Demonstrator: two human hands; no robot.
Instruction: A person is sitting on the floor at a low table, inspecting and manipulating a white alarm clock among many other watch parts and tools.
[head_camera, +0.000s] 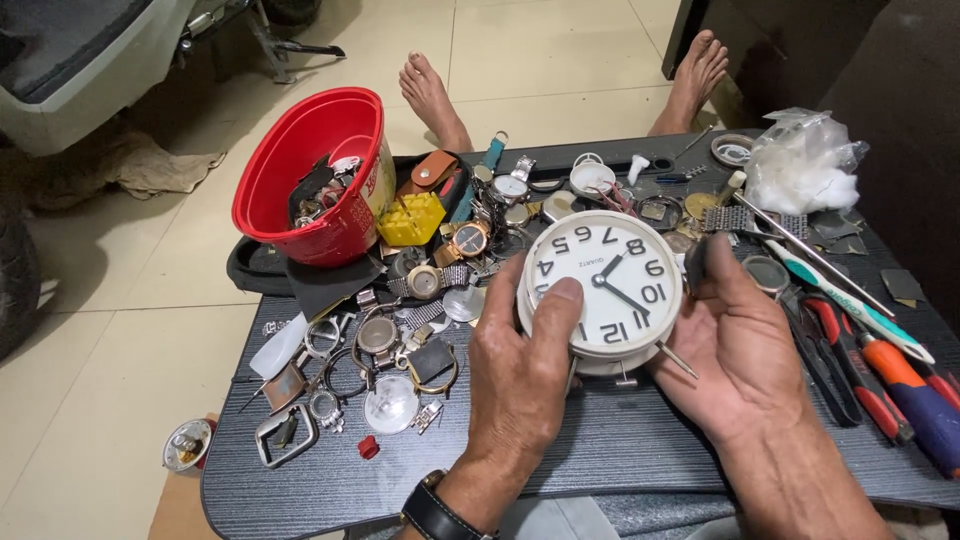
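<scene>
I hold a round white alarm clock above the dark striped table, its dial turned upside down toward me. My left hand grips the clock's left rim, thumb pressed on the glass face. My right hand cups the clock's right side, with fingers up by its edge and a thin metal tool poking out below near the clock's feet. A black watch is on my left wrist.
A red tub of parts stands tilted at the back left. Wristwatches, cases and straps litter the table's left half. Screwdrivers and pliers lie at the right, a toothbrush beside them, a cotton bag behind. Bare feet rest on the floor beyond.
</scene>
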